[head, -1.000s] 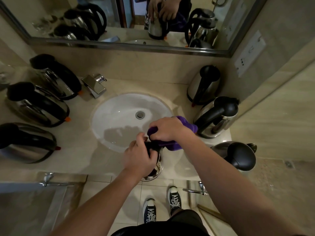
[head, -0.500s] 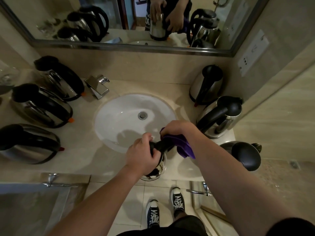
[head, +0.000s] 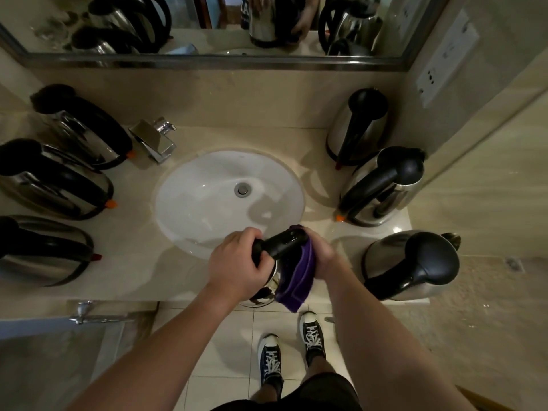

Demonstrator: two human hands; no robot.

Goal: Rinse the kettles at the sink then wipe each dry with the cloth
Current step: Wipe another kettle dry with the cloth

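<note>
Left hand [head: 237, 262] fingers wrapped tight round black handle of steel kettle [head: 267, 287], right hand [head: 318, 252] clamping purple cloth [head: 298, 280] against its side. All held at counter edge, just in front of white sink [head: 207, 185].
</note>
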